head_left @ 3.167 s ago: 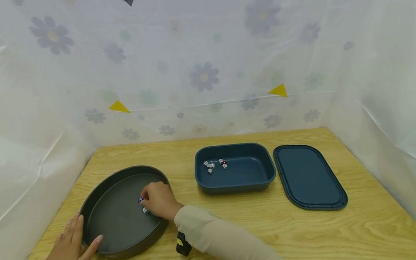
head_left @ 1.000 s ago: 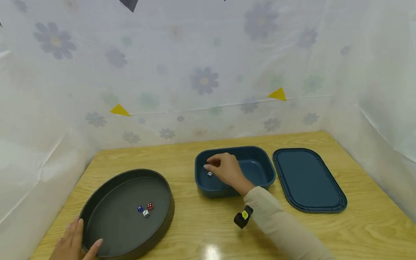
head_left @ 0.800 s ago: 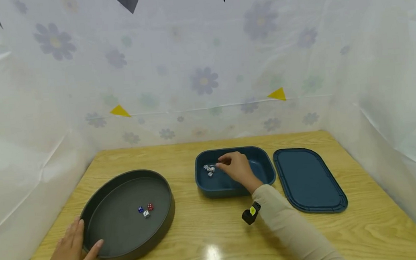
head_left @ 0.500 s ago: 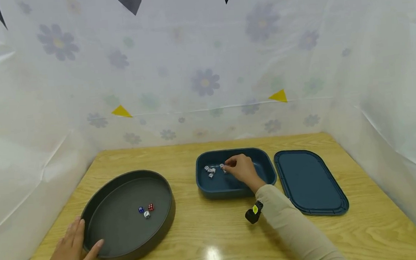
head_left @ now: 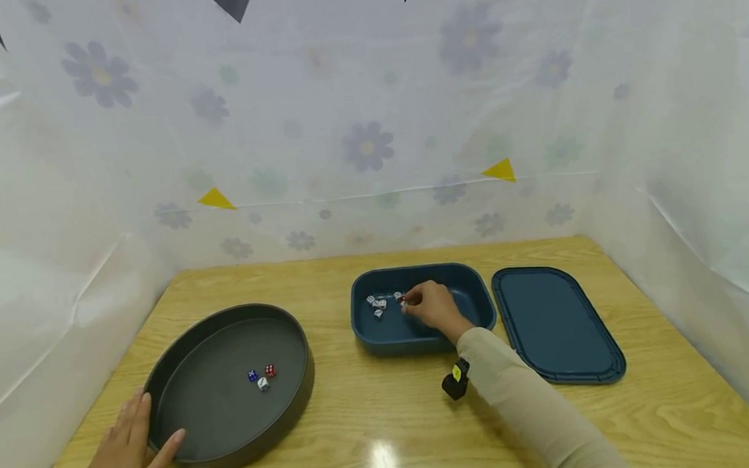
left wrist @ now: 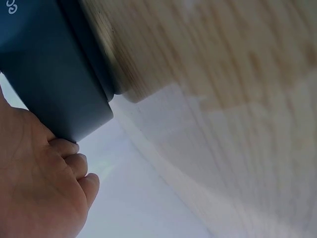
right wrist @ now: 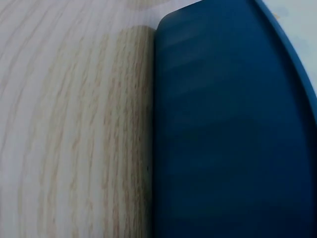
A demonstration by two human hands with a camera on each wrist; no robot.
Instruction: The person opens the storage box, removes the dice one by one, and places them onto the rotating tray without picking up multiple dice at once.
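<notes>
- Round dark tray (head_left: 181,363): left of the blue box (head_left: 466,325) on the surface (head_left: 375,422); holds three dice (head_left: 262,377).
- Left hand (head_left: 126,462): straight fingers resting on the tray rim.
- Right hand (head_left: 435,308): inside the box, fingers pinching a red die (head_left: 403,301) beside the white dice (head_left: 377,305).

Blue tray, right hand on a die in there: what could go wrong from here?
1. The right hand pinches what looks like a red die beside a cluster of white dice in the blue tray; its fingers may knock those.
2. The grip is at the fingertips; the die could slip and bounce onto the table.
3. The left hand only rests on the round pan; a bump could shift its three dice.
</notes>
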